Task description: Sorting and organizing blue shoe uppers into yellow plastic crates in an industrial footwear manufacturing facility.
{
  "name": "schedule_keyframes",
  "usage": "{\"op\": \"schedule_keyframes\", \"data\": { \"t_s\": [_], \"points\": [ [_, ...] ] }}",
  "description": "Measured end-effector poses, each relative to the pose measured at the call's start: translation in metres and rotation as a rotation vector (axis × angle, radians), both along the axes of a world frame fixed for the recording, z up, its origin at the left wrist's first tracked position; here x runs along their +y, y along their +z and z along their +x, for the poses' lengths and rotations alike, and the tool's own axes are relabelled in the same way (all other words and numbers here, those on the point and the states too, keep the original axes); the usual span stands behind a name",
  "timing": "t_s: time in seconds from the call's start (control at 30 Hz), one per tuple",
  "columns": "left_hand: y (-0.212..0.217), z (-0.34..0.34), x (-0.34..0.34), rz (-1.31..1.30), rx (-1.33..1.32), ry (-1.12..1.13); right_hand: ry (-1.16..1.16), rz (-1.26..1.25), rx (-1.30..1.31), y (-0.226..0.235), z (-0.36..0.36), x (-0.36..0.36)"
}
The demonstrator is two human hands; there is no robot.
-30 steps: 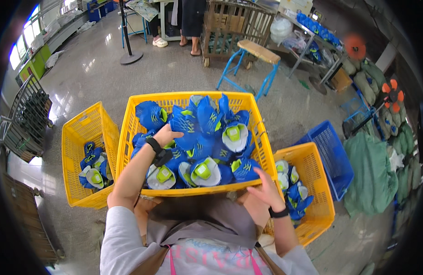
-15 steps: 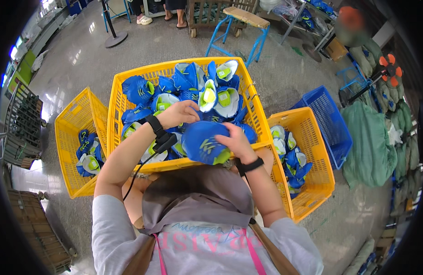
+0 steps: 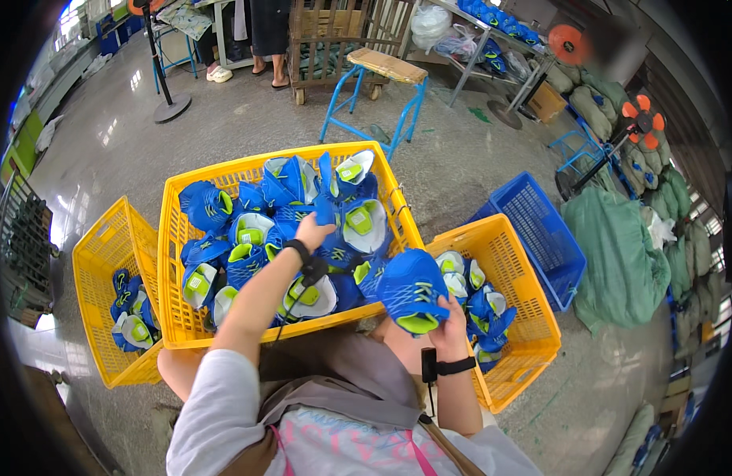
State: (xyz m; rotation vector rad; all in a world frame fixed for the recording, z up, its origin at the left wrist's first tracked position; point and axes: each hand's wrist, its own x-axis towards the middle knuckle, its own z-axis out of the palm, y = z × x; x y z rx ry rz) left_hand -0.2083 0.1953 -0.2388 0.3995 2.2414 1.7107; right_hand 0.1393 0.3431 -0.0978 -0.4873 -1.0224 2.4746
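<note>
Three yellow crates (image 3: 526,293) and one blue crate (image 3: 544,238) are showing. Two hands (image 3: 451,321) are appearing. Blue shoe uppers (image 3: 409,282) are numbering more than ten — overlap is obscuring the exact count.

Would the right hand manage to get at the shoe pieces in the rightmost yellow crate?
Probably yes: the right hand appears close beside that yellow crate, and the shoe pieces inside look uncovered. It's holding a blue shoe upper, though, so it isn't free.

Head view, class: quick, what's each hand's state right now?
Left hand: among blue uppers in the middle yellow crate; whether it grips one cannot be told.
Right hand: closed, holding a blue shoe upper.
</note>
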Motion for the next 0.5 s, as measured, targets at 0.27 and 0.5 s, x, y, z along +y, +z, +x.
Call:
{"op": "schedule_keyframes", "data": {
  "t_s": [0.27, 0.5],
  "points": [
    [0.171, 0.072, -0.105, 0.601, -0.634, -0.420, 0.085, -0.373, 0.167, -0.018, -0.029, 0.002],
    [0.195, 0.126, -0.134, 0.573, -0.421, -0.527, 0.368, -0.515, 0.184, 0.012, -0.048, -0.046]
  ]
}}
